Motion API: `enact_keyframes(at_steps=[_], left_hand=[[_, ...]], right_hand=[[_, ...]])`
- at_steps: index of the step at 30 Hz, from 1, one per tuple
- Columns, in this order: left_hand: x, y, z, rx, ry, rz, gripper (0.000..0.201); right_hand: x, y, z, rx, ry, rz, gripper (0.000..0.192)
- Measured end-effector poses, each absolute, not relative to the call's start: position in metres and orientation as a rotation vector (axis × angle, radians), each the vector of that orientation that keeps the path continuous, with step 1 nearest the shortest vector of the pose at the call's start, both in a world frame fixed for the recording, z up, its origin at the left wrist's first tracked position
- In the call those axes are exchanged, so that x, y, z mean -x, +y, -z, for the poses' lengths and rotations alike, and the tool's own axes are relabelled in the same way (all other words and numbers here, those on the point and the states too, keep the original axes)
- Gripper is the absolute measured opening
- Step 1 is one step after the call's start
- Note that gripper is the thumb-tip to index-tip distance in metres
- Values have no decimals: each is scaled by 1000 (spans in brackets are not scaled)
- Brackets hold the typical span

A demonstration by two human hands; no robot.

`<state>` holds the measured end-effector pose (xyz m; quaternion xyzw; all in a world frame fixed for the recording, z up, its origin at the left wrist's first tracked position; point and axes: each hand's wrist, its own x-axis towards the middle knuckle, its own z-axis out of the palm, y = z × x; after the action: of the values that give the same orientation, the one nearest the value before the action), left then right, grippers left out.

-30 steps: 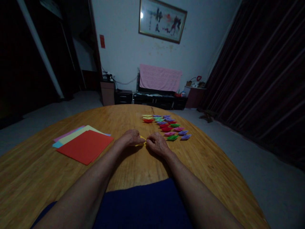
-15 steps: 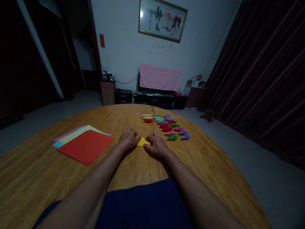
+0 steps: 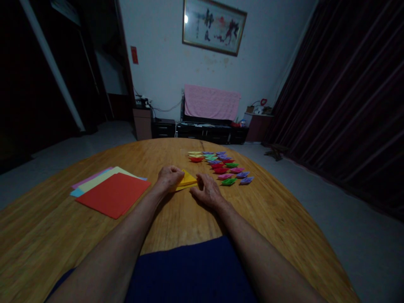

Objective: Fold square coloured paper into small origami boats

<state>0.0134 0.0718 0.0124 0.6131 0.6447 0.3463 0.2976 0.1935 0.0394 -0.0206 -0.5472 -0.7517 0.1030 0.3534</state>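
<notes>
A folded yellow paper (image 3: 187, 180) lies on the round wooden table (image 3: 189, 219) in front of me. My left hand (image 3: 169, 176) grips its left side with curled fingers and lifts a flap slightly. Just to the right, my right hand (image 3: 205, 190) rests flat on the table, fingertips at the paper's right edge. Beyond my right hand sit several small folded paper boats (image 3: 222, 167) in red, green, purple, pink and yellow, set in rows.
A stack of coloured paper sheets (image 3: 110, 191), red on top, lies at the left of the table. Past the table are a low dark cabinet with a pink cloth (image 3: 211, 102), a framed picture (image 3: 213, 26) and dark curtains (image 3: 347, 97) at right.
The yellow paper, mostly hidden between my fingertips a second ago, now shows as a wider folded piece. My left hand has shifted up and closed on it; my right hand has flattened beside it.
</notes>
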Motion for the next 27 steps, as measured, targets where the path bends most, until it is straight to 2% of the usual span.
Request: enact_keyframes(at_steps=[5,6,9,11,17,20,24,27], left_hand=[[-19,74,-18,-1176,1563,-1230,28],[-20,74,-19,-1102,1521,-1257,30],[-24,72,-20,-933,1372,-1327,31],[-28,69,-20,-862,1299,-1381,26],[-38,59,-20,-831,1168,-1283,21],[-34,57,-24,-943,1199,-1259,23],[-15,57,-37,-1381,1245,-1295,28],[-2,51,-45,-1827,1260,-1036,31]], right_hand=[[-182,43,15,1405,-1527,-532,57],[-179,43,13,1373,-1481,-611,54],[-170,41,9,1202,-1431,-860,30],[-165,39,8,1130,-1384,-974,25],[-160,40,10,1057,-1205,-1029,27],[-164,42,10,1157,-1303,-804,22],[-175,40,5,1303,-1687,-115,15],[-179,36,-1,1326,-1947,250,16]])
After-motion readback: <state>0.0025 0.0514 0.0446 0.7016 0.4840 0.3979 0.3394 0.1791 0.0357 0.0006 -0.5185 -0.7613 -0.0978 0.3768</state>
